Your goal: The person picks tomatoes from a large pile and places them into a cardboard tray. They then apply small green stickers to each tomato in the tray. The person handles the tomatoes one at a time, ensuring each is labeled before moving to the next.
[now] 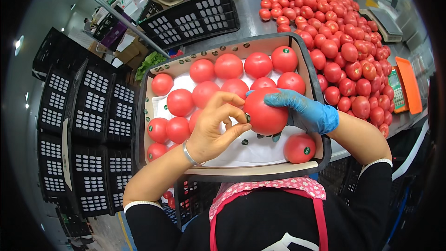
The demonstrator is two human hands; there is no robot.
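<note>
My right hand (303, 109), in a blue glove, holds a large red tomato (265, 111) over a lined black crate (322, 136). My bare left hand (223, 125) pinches a small dark green sticker (247, 117) between thumb and forefinger at the tomato's left side. Below, tomatoes stand in rows on a white liner (244, 153); a few, such as the tomato at the back right corner (284, 59) and the tomato at the front right (299, 148), bear green stickers. Loose stickers (193, 56) dot the cardboard lining and the white liner.
A big heap of tomatoes (348, 52) covers the metal table at the right, beside a scale (383, 22) and an orange device with keys (400, 87). Behind stands another black crate (190, 21). Stacked black crates (87, 139) rise at the left, near a metal pole (115, 12).
</note>
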